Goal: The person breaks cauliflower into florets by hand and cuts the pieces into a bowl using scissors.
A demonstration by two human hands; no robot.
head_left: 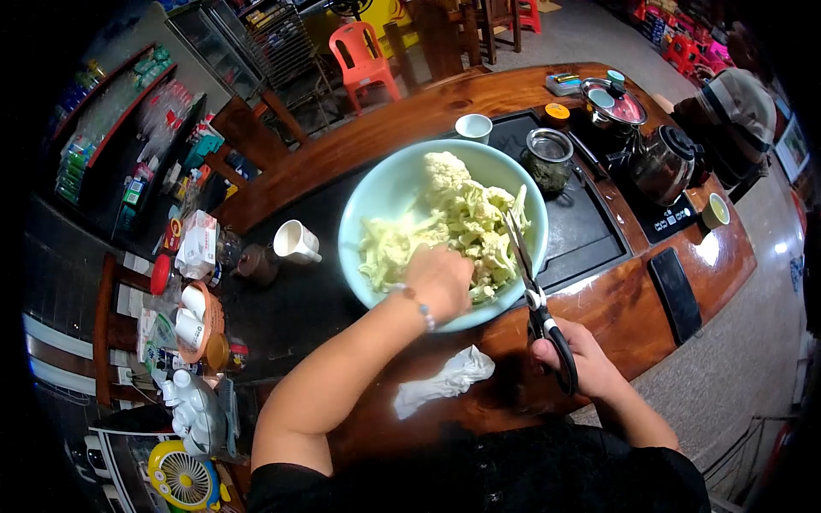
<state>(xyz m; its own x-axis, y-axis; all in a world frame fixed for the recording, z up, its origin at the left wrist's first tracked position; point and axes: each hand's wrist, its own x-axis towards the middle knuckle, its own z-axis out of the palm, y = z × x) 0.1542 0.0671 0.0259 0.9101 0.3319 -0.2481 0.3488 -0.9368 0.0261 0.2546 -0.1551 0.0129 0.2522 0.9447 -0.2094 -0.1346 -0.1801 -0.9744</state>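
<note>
A large pale green bowl (352, 224) stands on the table, with cauliflower (483, 224) in it: bigger florets in the middle and right, cut pieces at the left. My left hand (440, 278), with a beaded bracelet at the wrist, reaches into the bowl. Its fingers are curled down onto the cauliflower; their tips are hidden. My right hand (581, 355) grips black-handled scissors (534, 299) beside the bowl's right rim. The scissor blades are nearly together and point up, over the bowl's right edge. A crumpled white tissue (445, 382) lies in front of the bowl.
A white cup (297, 242) stands left of the bowl, another cup (473, 128) behind it. To the right are a glass jar (548, 158), a glass kettle (663, 167), a lidded pot (611, 104) and a phone (675, 294). Another person (735, 111) sits at the far right.
</note>
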